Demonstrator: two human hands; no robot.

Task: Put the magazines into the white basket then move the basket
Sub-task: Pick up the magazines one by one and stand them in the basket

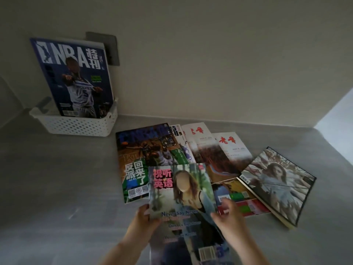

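grey counter (57, 178): basket (80, 126), magazines (200, 150)

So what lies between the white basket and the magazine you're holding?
In the head view, bare grey tabletop, then the basketball magazine lying flat, between the white basket and the held magazine.

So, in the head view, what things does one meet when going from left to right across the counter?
White basket holding the upright NBA magazine → basketball magazine lying flat → magazine with pink title, held by left hand and right hand → tilted magazine at far right.
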